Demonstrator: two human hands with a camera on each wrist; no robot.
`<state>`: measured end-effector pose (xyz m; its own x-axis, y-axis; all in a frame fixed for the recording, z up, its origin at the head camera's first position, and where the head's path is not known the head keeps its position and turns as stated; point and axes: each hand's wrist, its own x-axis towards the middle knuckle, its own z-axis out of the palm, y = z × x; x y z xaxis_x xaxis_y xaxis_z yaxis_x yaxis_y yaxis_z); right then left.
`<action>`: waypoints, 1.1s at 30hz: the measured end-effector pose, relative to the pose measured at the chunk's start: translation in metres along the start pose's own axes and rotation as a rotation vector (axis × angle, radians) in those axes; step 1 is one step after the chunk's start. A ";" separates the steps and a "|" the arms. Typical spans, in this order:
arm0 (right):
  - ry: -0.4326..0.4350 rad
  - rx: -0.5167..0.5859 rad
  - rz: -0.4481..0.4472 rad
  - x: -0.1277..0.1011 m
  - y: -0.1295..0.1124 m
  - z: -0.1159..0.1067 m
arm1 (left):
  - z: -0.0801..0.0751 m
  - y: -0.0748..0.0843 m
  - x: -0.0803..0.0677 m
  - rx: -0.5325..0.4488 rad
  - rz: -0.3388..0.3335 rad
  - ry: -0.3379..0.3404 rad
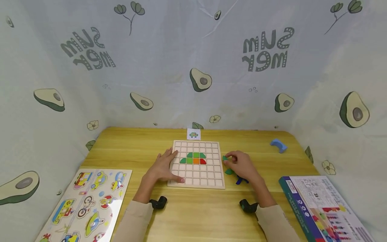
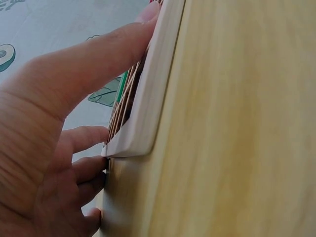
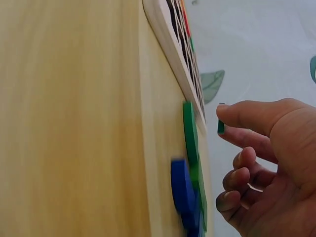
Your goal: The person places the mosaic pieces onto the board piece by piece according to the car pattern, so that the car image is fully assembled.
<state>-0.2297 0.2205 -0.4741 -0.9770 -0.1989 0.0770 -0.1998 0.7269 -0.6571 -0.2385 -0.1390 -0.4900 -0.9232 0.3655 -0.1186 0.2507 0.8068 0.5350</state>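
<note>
My right hand point(image 1: 242, 165) pinches a small green piece point(image 1: 224, 158) just off the right edge of the grid board point(image 1: 197, 179); my left hand point(image 1: 163, 166) lies flat on the board's left side.

My right thumb and forefinger are closed on the green piece, which is lifted clear of the table point(image 1: 127, 148), while my other fingers curl loosely above a green piece point(image 3: 189, 129) and a blue piece point(image 3: 181, 186) lying on the wood. My left fingers are straight and spread, with the thumb pressing the board's near left rim point(image 2: 148, 113). Green, orange and red pieces point(image 1: 193, 158) fill part of the board's middle rows. Bare wood lies in front of the board. A vehicle puzzle point(image 1: 87, 201) sits at the table's left edge, a box point(image 1: 317, 201) at its right, a blue block point(image 1: 278, 145) far right, and a small card point(image 1: 193, 134) just behind the board.
</note>
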 end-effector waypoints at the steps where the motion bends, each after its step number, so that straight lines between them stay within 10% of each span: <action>1: -0.003 0.003 -0.001 0.001 -0.002 0.003 | 0.000 0.000 0.000 0.002 -0.001 -0.002; 33: -0.051 -0.008 0.039 0.024 -0.033 0.046 | -0.003 0.002 -0.002 0.007 -0.003 0.001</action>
<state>-0.2426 0.1612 -0.4853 -0.9790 -0.2034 0.0128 -0.1622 0.7397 -0.6531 -0.2369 -0.1396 -0.4862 -0.9243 0.3625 -0.1195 0.2498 0.8112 0.5287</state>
